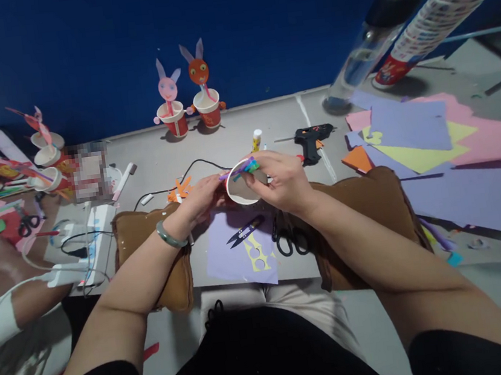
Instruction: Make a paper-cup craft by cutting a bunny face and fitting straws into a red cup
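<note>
A paper cup [243, 193], white inside, is tilted with its mouth toward me above the table. My left hand [204, 200] is closed around its left side; the fingertips are partly hidden. At the upper rim my right hand [279, 178] pinches a purple, blue and green strip [244, 167], the thumb reaching into the cup's mouth. The exact kind of strip cannot be made out. Below the hands, thread snips [245, 230] and a yellow paper scrap with round holes [258, 253] lie on purple paper [222, 252]. Black-handled scissors [292, 240] rest to their right.
Two rabbit-figure cups [175, 121] stand by the blue wall. A glue gun [313, 140] and glue stick [257, 140] lie beyond my hands. Brown cushions [372, 209] flank my arms. Coloured paper [411, 125] covers the right; a power strip [97, 243] and another person's arm [31, 302] are left.
</note>
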Demonstrator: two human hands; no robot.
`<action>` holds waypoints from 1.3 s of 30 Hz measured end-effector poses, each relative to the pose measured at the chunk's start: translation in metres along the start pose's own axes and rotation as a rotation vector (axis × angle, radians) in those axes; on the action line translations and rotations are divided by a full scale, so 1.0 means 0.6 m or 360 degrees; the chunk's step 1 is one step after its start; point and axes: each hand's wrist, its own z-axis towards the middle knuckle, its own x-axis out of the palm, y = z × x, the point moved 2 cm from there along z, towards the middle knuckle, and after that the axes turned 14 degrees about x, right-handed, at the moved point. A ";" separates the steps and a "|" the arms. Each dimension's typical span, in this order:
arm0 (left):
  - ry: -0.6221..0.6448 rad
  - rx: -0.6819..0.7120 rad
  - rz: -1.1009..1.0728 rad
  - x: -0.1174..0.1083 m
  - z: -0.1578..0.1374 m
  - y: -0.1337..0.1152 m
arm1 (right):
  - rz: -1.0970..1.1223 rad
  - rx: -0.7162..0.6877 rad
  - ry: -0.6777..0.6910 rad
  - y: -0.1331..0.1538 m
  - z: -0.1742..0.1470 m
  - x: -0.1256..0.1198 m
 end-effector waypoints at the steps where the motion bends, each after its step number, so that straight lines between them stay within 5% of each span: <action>1: -0.0009 -0.0032 -0.0048 0.000 0.001 0.000 | 0.0002 0.0012 0.0010 -0.001 0.000 0.000; 15: -0.0253 -0.0320 -0.0337 0.014 -0.006 -0.023 | -0.0026 0.0209 0.0275 -0.003 0.007 -0.002; 23: -0.0309 -0.0293 -0.0327 0.007 -0.001 -0.019 | -0.0009 0.0166 0.0152 -0.009 0.007 0.003; 39: -0.0298 -0.0206 -0.0272 0.015 -0.009 -0.009 | -0.0058 0.0300 0.0340 -0.004 0.012 0.000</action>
